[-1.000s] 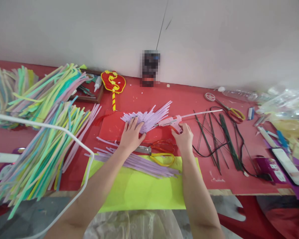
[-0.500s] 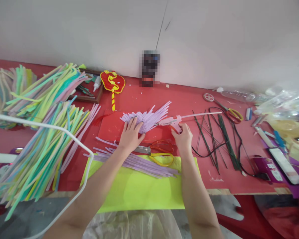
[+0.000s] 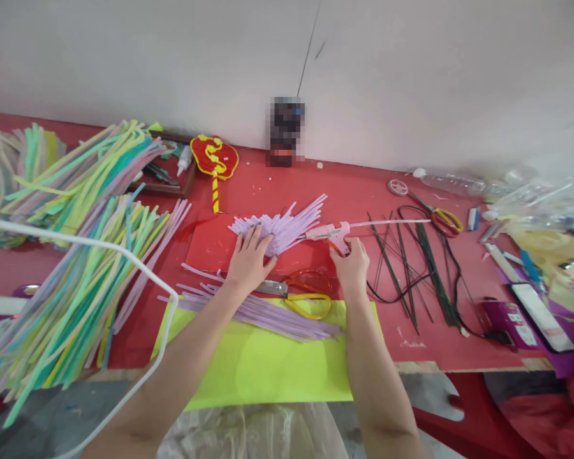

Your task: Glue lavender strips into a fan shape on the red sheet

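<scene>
A fan-shaped piece of lilac pipe cleaners (image 3: 289, 223) lies on a red board (image 3: 210, 245). My left hand (image 3: 249, 255) rests on its left part, fingers stretched and slightly spread, pressing from above. In my right hand (image 3: 353, 261) is a pink glue gun (image 3: 332, 231), gripped at its handle. The nozzle points left and meets the right lower edge of the lilac piece; whether it touches cannot be told. A long glue stick (image 3: 392, 222) sticks out of its back. Scissors (image 3: 310, 305) with red and yellow handles and loose lilac pipe cleaners (image 3: 287, 317) lie below the board.
Bundles of coloured pipe cleaners (image 3: 90, 268) cover the left, crossed by a white bar (image 3: 119, 245). Behind stands a red-and-yellow fan (image 3: 215, 158). To the right are dark green stems (image 3: 433, 274), a black cord (image 3: 454, 261), more scissors (image 3: 444, 222), a phone (image 3: 543, 317) and plastic bottles (image 3: 454, 183).
The view has shifted very slightly. Both hands, the glue gun and the lilac piece stay practically in the same places.
</scene>
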